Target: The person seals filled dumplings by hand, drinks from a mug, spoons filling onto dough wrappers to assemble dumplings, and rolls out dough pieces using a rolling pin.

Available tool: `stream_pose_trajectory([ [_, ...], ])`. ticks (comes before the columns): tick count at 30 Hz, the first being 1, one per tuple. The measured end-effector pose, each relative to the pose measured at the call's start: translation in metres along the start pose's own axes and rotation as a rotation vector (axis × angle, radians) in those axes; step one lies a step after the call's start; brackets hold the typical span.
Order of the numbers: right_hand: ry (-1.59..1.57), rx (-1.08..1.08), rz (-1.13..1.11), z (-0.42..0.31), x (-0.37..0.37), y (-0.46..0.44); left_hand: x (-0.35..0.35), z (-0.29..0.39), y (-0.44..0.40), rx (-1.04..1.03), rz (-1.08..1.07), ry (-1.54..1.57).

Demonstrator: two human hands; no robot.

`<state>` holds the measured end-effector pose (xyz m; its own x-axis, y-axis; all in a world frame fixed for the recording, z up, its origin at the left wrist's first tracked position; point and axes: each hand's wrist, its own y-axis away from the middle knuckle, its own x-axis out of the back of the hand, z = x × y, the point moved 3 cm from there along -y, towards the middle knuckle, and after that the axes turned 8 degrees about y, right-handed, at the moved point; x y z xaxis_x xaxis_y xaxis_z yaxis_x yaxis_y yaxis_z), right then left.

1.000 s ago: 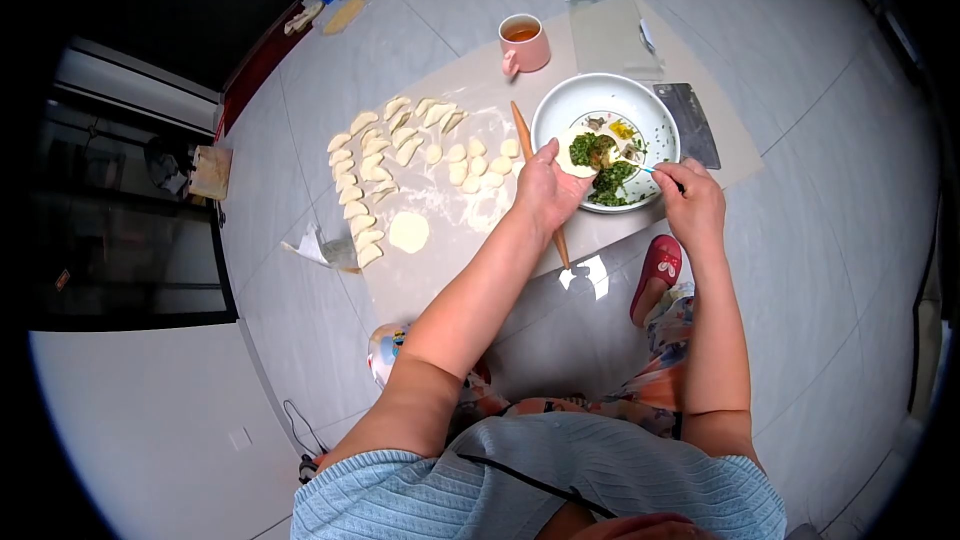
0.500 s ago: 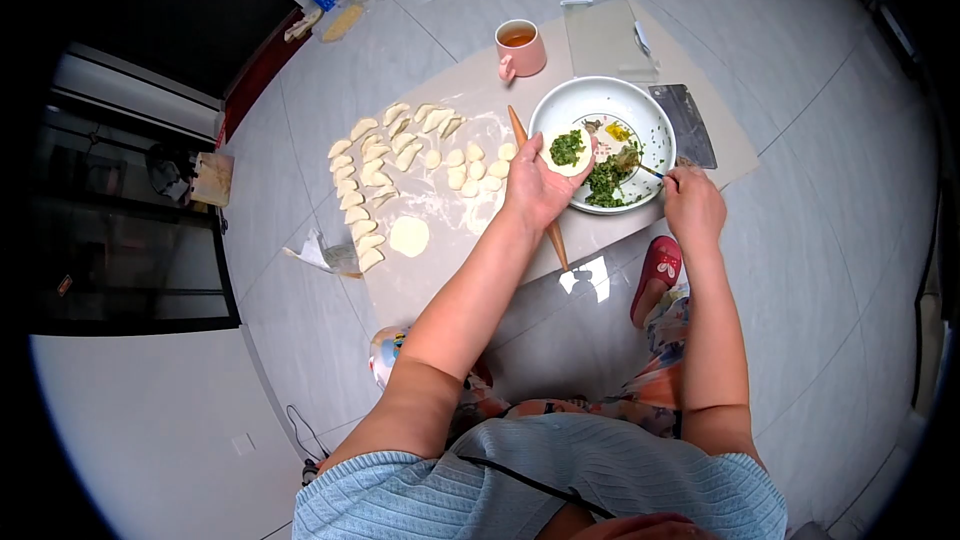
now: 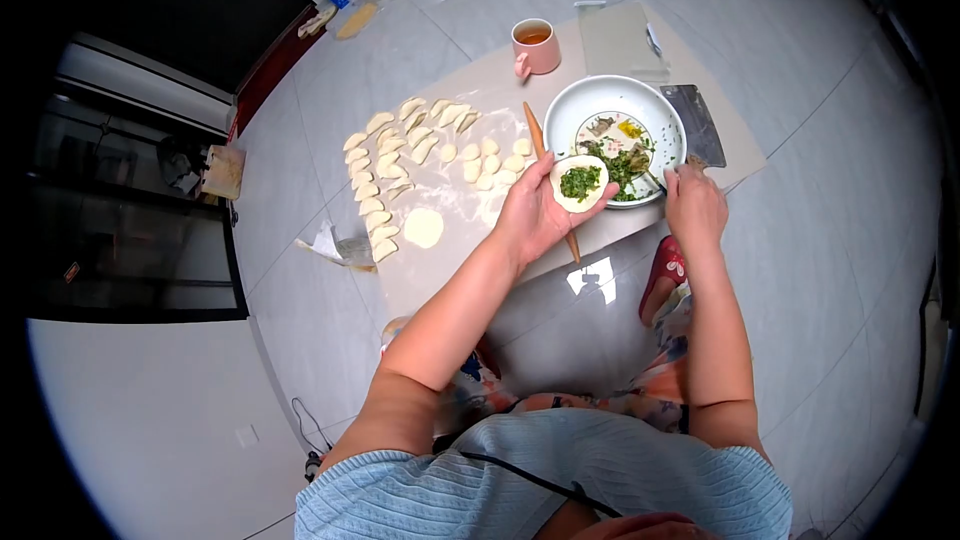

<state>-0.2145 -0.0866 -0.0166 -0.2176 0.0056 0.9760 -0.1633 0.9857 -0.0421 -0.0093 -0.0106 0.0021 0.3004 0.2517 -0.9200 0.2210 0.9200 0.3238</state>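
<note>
My left hand [image 3: 532, 215] cups a round dumpling wrapper [image 3: 601, 197] with a mound of chopped green filling [image 3: 579, 181] on it. It is beside the near left rim of a white bowl [image 3: 566, 105]. At the bowl's right rim, my right hand [image 3: 697, 205] is closed around a thin-handled spoon [image 3: 656, 181]. The spoon's head is down in the green filling [image 3: 622, 168] and hard to make out. Yellow and brown bits lie farther back in the bowl. A wooden rolling pin [image 3: 534, 125] lies on the board, partly behind my left hand.
Folded dumplings [image 3: 380, 122] stand in rows at the board's left. Several small dough pieces [image 3: 489, 164] and one flat wrapper [image 3: 424, 228] lie on the floured board [image 3: 450, 275]. A pink mug [image 3: 536, 55], a clear lid [image 3: 610, 40] and a dark cleaver blade [image 3: 692, 125] surround the bowl.
My left hand has drawn the wrapper off the bowl's rim, toward me. The filling on it looks more spread out. The spoon's head has shifted slightly within the filling. The camera view has moved slightly.
</note>
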Motion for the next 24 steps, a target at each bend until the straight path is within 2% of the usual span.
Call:
stream_pose_trajectory([
  [1, -0.081, 0.080, 0.178, -0.006, 0.004, 0.001, 0.000, 0.000, 0.004, 0.020, -0.011, -0.041],
  [2, -0.080, 0.080, 0.177, -0.011, -0.003, 0.001, 0.000, 0.000, 0.007, 0.021, -0.010, -0.040],
  [4, -1.326, 0.023, -0.307, -0.039, -0.025, 0.004, -0.003, -0.004, 0.016, 0.000, -0.071, -0.194],
  [6, -1.946, -0.329, -0.808, -0.080, -0.020, 0.027, 0.005, -0.011, 0.019, -0.016, -0.080, -0.220],
  [7, -1.943, -0.336, -0.811, -0.083, -0.025, 0.028, 0.009, -0.012, 0.021, -0.111, -0.050, -0.432],
  [9, -2.015, -0.271, -1.031, -0.094, -0.038, 0.035, 0.009, -0.008, 0.031, -0.255, 0.034, -0.818],
  [10, -2.014, -0.276, -1.035, -0.096, -0.042, 0.035, 0.011, -0.003, 0.037, -0.253, 0.038, -0.816],
  [12, -2.182, -0.195, -1.060, -0.104, -0.042, 0.031, 0.016, 0.010, 0.047, -0.303, 0.123, -1.187],
  [13, -2.148, -0.275, -1.031, -0.109, -0.041, 0.029, 0.021, 0.014, 0.051, -0.361, 0.249, -1.302],
  [14, -2.145, -0.283, -1.032, -0.112, -0.042, 0.026, 0.027, 0.018, 0.051, -0.357, 0.251, -1.297],
  [16, -2.169, -0.354, -0.986, -0.117, -0.045, 0.025, 0.016, 0.026, 0.059, -0.814, 0.114, -1.811],
  [18, -2.133, -0.320, -0.998, -0.124, -0.045, 0.025, 0.020, 0.031, 0.065, -0.796, 0.155, -1.812],
  [20, -2.121, -0.302, -1.018, -0.129, -0.048, 0.023, 0.016, 0.037, 0.067, -0.977, -0.055, -2.084],
  [24, -2.120, -0.289, -1.026, -0.142, -0.042, 0.027, 0.017, 0.043, 0.072, -1.015, -0.126, -2.063],
])
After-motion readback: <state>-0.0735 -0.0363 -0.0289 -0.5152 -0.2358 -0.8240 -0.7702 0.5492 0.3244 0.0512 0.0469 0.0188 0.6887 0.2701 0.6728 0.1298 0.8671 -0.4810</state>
